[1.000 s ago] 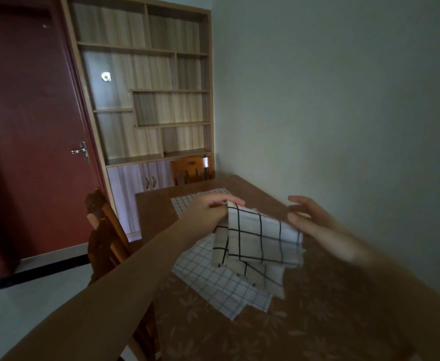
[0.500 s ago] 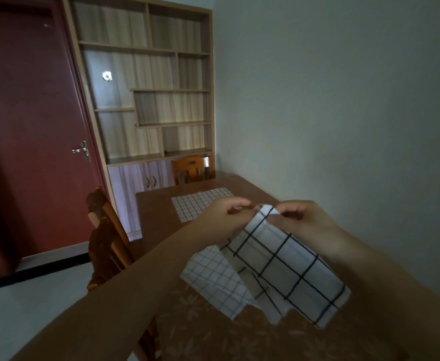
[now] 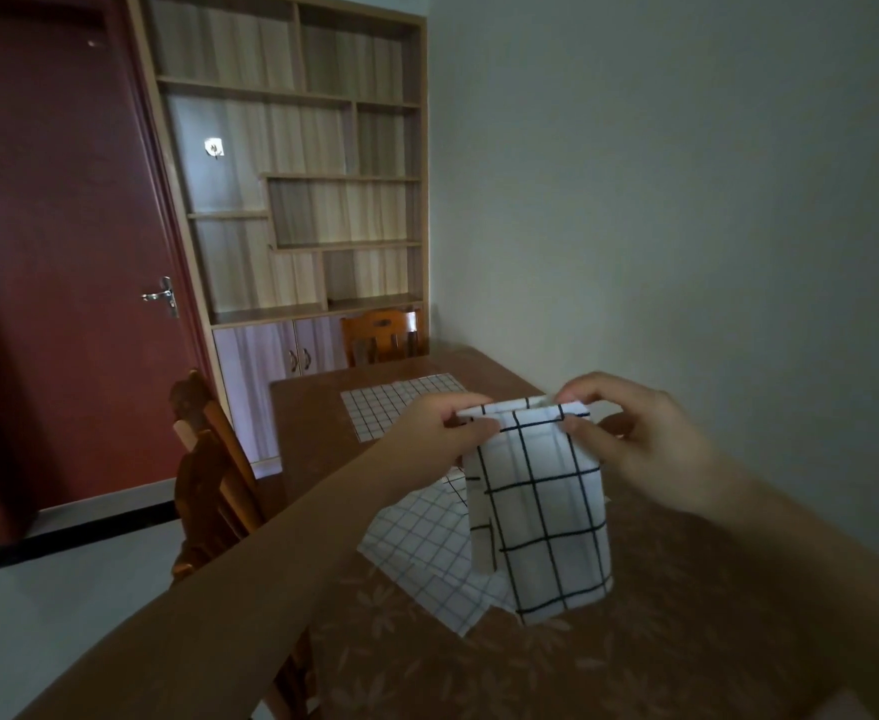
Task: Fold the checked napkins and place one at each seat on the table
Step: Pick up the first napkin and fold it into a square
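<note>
1. My left hand [image 3: 434, 433] pinches the top left corner of the large-check napkin [image 3: 541, 506]; my right hand [image 3: 634, 439] pinches its top right corner, fingers curled over the edge.
2. The napkin hangs from that upper edge, long axis running downward, lower hem tilted slightly to my right, above the table [image 3: 317, 423].
3. Under it a fine-check napkin [image 3: 421, 548] lies crumpled near the table's left edge.
4. Another fine-check napkin [image 3: 390, 405] lies flat at the far end, before a chair [image 3: 382, 335].
5. A second chair [image 3: 208, 475] stands at the left edge; the wall [image 3: 660, 200] runs close along the right.
</note>
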`<state>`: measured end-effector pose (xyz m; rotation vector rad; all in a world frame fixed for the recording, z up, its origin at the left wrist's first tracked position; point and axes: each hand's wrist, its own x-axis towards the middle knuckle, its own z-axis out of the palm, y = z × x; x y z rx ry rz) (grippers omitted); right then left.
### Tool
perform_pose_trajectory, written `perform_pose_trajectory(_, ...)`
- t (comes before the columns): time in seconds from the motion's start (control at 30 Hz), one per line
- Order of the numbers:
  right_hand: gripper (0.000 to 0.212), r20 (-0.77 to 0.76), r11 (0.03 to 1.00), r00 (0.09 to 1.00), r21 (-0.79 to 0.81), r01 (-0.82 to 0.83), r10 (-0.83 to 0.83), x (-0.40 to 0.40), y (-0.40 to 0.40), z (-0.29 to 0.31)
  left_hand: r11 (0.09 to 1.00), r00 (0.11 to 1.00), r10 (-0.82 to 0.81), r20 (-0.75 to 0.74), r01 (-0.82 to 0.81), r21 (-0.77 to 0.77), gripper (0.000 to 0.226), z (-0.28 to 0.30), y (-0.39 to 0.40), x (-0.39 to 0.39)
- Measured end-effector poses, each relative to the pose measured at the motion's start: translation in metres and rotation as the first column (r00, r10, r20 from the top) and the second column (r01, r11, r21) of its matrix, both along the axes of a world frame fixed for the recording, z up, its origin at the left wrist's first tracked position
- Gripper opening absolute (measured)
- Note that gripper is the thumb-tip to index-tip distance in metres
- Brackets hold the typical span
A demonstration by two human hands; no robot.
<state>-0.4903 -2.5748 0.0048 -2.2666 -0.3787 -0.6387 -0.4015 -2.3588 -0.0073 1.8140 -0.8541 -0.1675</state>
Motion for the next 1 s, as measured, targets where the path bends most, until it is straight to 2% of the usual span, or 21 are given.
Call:
perform_pose_trajectory(0.1, 0.007, -0.057, 0.997, 0.998, -0.072, 0.005, -0.010, -0.002, -0.005, 0.012, 0.998, 0.999, 0.025, -0.027, -0.026, -0.048, 0.020, 0.000, 0.001, 0.002)
perform_pose_trajectory(0.2, 0.010, -0.180, 0.996, 0.983, -0.077, -0.035, 0.021, -0.005, -0.008, 0.019, 0.995, 0.997, 0.053, -0.051, -0.057, -0.087, 0.021, -0.002, 0.000, 0.003)
perform_pose_trajectory(0.27, 0.012, -0.205, 0.997, 0.978, -0.052, -0.051, 0.039, -0.008, -0.007, 0.020, 0.995, 0.998, 0.056, -0.043, -0.059, -0.080, 0.031, -0.003, -0.003, 0.004)
perform_pose_trajectory(0.4, 0.036, -0.163, 0.999, 0.986, 0.050, -0.012, 0.020, -0.010, -0.005, 0.018, 0.991, 0.997, 0.051, -0.054, -0.057, -0.124, 0.053, -0.004, -0.007, 0.000)
perform_pose_trajectory(0.47, 0.043, -0.143, 0.994, 0.990, 0.107, 0.012, 0.004, -0.009, -0.004, 0.016, 0.984, 0.996, 0.037, -0.080, -0.050, -0.170, 0.053, -0.004, -0.008, -0.001)
perform_pose_trajectory(0.53, 0.039, -0.138, 0.990, 0.990, 0.141, 0.020, -0.001, -0.007, -0.003, 0.013, 0.983, 0.996, 0.029, -0.085, -0.044, -0.178, 0.042, -0.004, -0.009, -0.002)
perform_pose_trajectory(0.67, 0.022, -0.152, 0.983, 0.988, 0.186, 0.013, 0.016, -0.005, -0.002, 0.012, 0.981, 0.996, 0.027, -0.080, -0.041, -0.188, 0.038, -0.004, -0.011, -0.001)
perform_pose_trajectory(0.8, 0.024, -0.159, 0.976, 0.987, 0.216, 0.019, 0.016, -0.004, -0.004, 0.011, 0.978, 0.996, 0.036, -0.083, -0.052, -0.204, 0.034, -0.002, -0.012, -0.001)
perform_pose_trajectory(0.9, 0.021, -0.096, 0.969, 0.995, 0.242, 0.051, -0.028, -0.004, -0.005, 0.011, 0.974, 0.992, 0.010, -0.124, -0.038, -0.223, 0.033, -0.002, -0.011, 0.001)
perform_pose_trajectory(1.0, 0.008, -0.024, 0.965, 0.998, 0.252, 0.070, -0.066, -0.002, -0.005, 0.011, 0.983, 0.975, -0.045, -0.216, 0.005, -0.184, 0.033, -0.003, -0.008, 0.005)
